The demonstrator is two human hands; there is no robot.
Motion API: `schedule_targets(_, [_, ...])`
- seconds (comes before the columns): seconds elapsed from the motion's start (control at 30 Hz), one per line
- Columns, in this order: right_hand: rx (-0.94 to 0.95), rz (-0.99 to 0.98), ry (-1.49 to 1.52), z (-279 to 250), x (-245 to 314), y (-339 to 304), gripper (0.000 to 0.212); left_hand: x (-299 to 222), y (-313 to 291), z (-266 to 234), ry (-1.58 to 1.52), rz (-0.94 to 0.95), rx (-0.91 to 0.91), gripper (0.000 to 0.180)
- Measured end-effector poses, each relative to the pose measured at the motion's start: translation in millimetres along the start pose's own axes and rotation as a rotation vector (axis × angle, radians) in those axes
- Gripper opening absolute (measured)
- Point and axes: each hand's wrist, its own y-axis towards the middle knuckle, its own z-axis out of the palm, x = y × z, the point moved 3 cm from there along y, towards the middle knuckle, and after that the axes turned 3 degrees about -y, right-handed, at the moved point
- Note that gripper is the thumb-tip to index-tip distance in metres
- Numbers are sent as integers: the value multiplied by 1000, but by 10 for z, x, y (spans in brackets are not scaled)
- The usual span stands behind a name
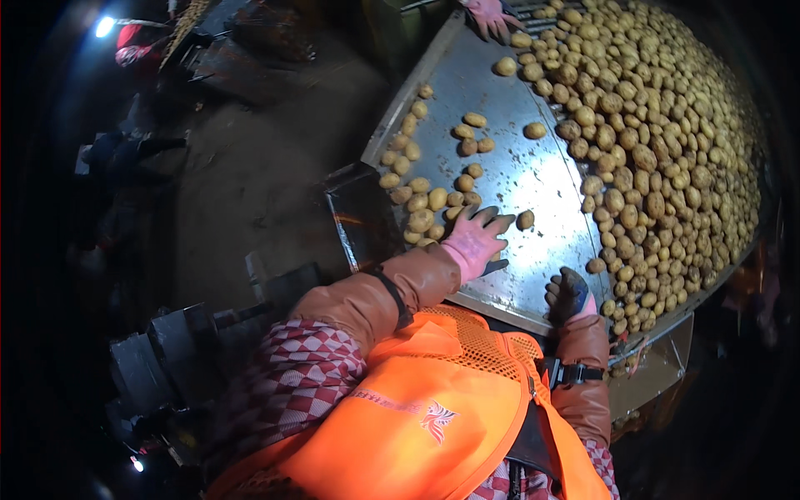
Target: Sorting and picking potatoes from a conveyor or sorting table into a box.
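My left hand (pixel 475 242), in a pink glove with dark fingertips, reaches over a sloping metal tray (pixel 500 183) with its fingers spread. Under and beside those fingers lies a cluster of potatoes (pixel 419 220); one single potato (pixel 525 220) rests just right of them. At the tray's near right edge, my right hand (pixel 570 297) has its gloved fingers curled in; whether anything is inside them is hidden. Beyond it on the right spreads a large heap of potatoes (pixel 658 167).
Another person's pink-gloved hand (pixel 492 17) touches the tray's far end. A raised rim (pixel 414 83) bounds the tray's left side. Dark floor (pixel 258 167) stretches to the left, with box-like objects (pixel 171 350) at lower left. A bright lamp (pixel 105 27) shines at upper left.
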Motion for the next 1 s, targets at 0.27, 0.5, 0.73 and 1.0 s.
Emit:
schedule_targets(0.27, [-303, 60, -99, 427, 173, -402, 37, 511, -497, -16, 76, -533, -141, 39])
schedule_targets(0.5, [-325, 176, -44, 279, 123, -244, 54, -134, 742, -227, 172, -35, 148, 59])
schedule_targets(0.73, [-300, 156, -4, 258, 102, -287, 48, 449, 1544, -697, 272, -110, 375, 70])
schedule_targets(1.0, [-300, 205, -5, 119, 83, -223, 41, 1218, 958, -473, -54, -489, 184, 46])
